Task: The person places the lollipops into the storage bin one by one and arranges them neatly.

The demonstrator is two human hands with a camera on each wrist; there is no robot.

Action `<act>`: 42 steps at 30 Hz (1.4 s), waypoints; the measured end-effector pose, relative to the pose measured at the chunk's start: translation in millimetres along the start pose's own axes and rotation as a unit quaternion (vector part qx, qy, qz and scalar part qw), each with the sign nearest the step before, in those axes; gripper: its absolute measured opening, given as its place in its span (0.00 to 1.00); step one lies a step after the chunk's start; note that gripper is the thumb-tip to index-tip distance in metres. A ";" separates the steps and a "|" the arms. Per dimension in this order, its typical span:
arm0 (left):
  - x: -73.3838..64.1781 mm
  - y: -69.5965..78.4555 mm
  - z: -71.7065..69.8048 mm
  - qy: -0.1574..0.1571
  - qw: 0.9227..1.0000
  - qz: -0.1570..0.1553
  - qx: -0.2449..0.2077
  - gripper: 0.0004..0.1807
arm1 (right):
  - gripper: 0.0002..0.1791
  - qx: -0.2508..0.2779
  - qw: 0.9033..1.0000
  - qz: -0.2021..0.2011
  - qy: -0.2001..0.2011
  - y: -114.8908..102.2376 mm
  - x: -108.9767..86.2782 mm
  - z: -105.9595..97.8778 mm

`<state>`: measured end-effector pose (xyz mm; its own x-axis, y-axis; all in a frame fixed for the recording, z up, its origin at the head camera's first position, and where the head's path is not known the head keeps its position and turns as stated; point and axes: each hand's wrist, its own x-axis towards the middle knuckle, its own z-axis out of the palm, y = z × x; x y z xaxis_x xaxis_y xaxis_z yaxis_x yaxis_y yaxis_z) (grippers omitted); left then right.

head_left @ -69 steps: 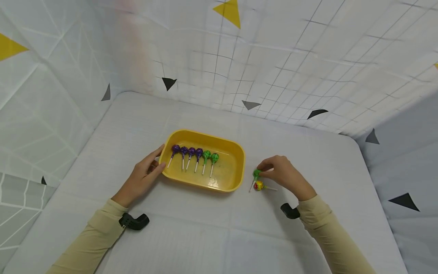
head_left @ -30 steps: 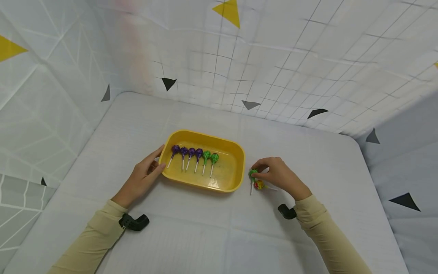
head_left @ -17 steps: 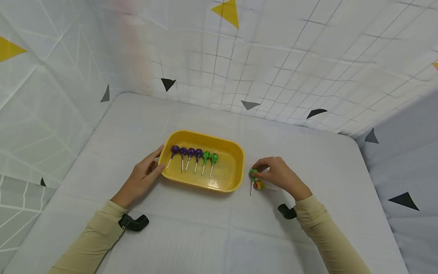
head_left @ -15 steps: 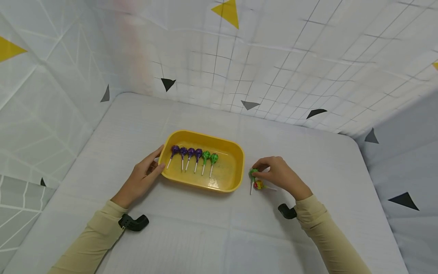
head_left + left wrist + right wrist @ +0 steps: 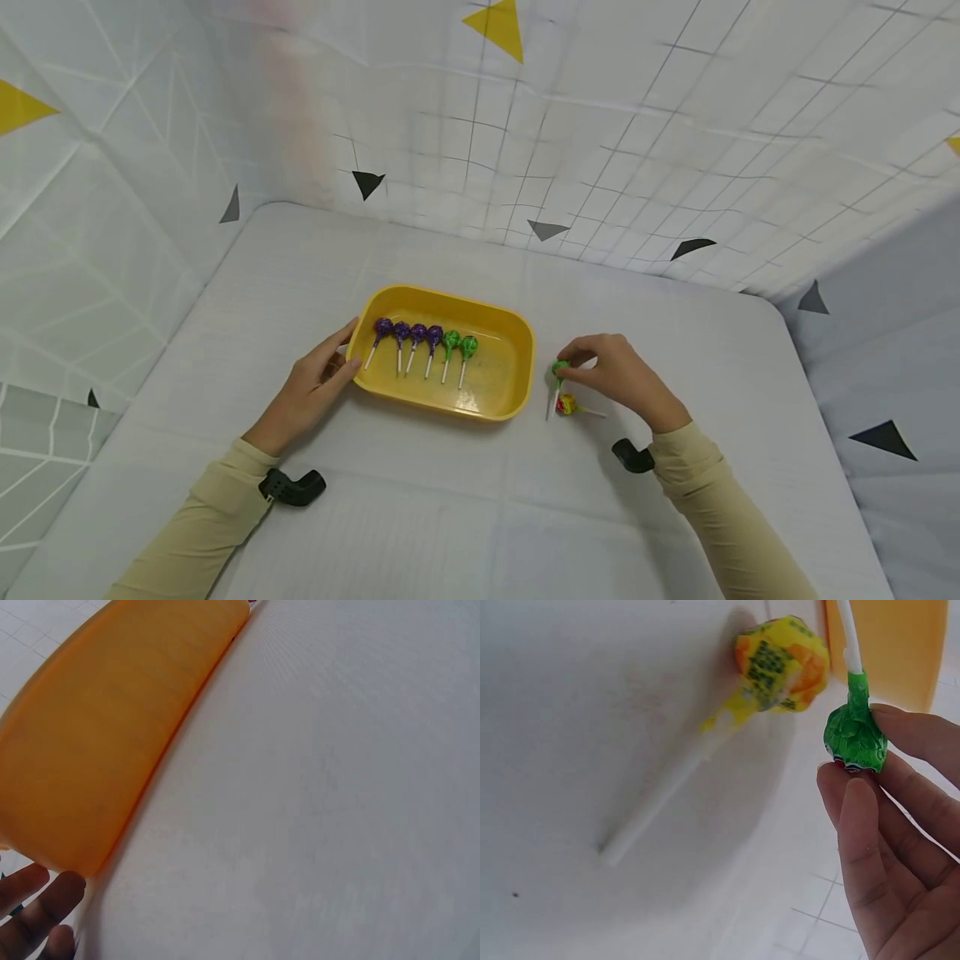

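Note:
My right hand (image 5: 618, 375) pinches a green-wrapped lollipop (image 5: 857, 739) by its head, with thumb and fingertips around the wrapper. Its white stick points down toward the table in the head view. Just below it on the table lies a yellow and red lollipop (image 5: 567, 405), stick to the right. My left hand (image 5: 309, 389) rests against the left end of a yellow tray (image 5: 498, 367), fingertips at its outer wall (image 5: 112, 742). Inside the tray, a row of purple lollipops (image 5: 417, 333) sits at the left, followed by two green lollipops (image 5: 468, 346).
The table (image 5: 420, 500) has a white cover. White patterned cloth walls (image 5: 570, 150) stand behind it and at both sides. A black wrist camera (image 5: 294, 487) sits on the left sleeve, another black camera (image 5: 633, 457) on the right one.
My right hand first shifted the green lollipop a little left, then raised it slightly and moved away from me. The left hand and tray stay in place.

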<state>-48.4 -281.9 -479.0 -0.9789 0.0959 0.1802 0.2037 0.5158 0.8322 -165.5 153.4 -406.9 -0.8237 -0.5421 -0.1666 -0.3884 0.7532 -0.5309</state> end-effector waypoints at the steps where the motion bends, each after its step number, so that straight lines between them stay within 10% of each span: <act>1: -0.3 -0.1 -0.1 0.000 1.000 -0.001 0.001 0.32 | 0.10 -0.001 1.000 0.000 0.001 -0.7 0.1 -0.9; 42: 0.1 2.1 -1.6 -0.007 1.000 -0.017 -0.010 0.33 | 0.09 -0.013 0.999 -0.030 0.007 -34.6 15.9 -33.3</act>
<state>-48.0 -282.1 -476.4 -0.9854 0.0895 0.1445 0.1700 0.5023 0.8478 -179.0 131.1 -363.5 -0.8044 -0.5810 -0.1238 -0.4472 0.7295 -0.5175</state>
